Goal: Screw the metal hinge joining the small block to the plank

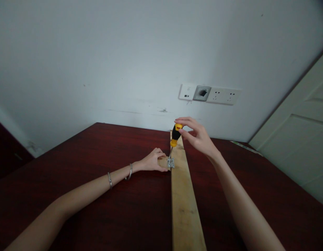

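Observation:
My right hand (196, 134) grips the top of a black and yellow screwdriver (176, 134) between thumb and fingers. The screwdriver leans slightly, its metal shaft pointing down at a silver hinge (171, 162). That hinge spans the joint between a long wooden plank (184, 195) and a small wooden block (162, 162). My left hand (153, 160) is closed around the small block, holding it against the plank's left edge. Whether the tip sits in a screw is too small to make out.
The plank lies lengthwise on a dark red table (119, 209), its far end near the white wall (111, 62). Wall sockets (224, 96) are beyond the table, right of centre. A pale door (307, 115) stands at the right, near a thin strip (246, 147) on the table.

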A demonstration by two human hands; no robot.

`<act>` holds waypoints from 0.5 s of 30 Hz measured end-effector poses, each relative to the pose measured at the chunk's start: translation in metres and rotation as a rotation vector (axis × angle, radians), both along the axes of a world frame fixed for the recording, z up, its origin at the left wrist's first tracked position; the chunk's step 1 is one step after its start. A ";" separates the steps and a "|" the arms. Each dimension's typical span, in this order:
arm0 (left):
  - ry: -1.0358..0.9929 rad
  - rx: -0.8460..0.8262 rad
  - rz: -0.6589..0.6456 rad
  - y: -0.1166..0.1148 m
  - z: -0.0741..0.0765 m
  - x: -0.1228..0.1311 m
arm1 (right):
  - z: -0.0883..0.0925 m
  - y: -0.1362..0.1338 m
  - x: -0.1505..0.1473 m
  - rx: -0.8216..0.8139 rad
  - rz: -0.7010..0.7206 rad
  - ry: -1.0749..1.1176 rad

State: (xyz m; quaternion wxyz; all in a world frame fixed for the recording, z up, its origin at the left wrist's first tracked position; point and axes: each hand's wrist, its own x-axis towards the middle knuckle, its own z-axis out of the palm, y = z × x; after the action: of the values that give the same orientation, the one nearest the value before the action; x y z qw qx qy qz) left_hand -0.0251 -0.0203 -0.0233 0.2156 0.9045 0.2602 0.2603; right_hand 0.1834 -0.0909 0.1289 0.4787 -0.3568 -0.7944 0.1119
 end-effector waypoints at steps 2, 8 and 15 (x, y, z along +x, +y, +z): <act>-0.003 -0.002 -0.003 0.000 0.000 0.000 | -0.001 0.002 0.002 -0.001 -0.012 0.005; -0.018 -0.011 0.012 -0.001 0.001 -0.001 | -0.007 0.008 -0.002 0.079 -0.053 0.028; -0.022 -0.018 0.016 0.001 -0.003 0.000 | -0.005 0.004 -0.004 0.114 -0.065 0.002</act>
State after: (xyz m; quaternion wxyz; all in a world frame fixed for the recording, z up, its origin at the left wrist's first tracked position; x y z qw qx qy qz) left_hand -0.0247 -0.0191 -0.0263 0.2245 0.8974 0.2675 0.2697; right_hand 0.1798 -0.0870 0.1239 0.5023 -0.3546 -0.7869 0.0511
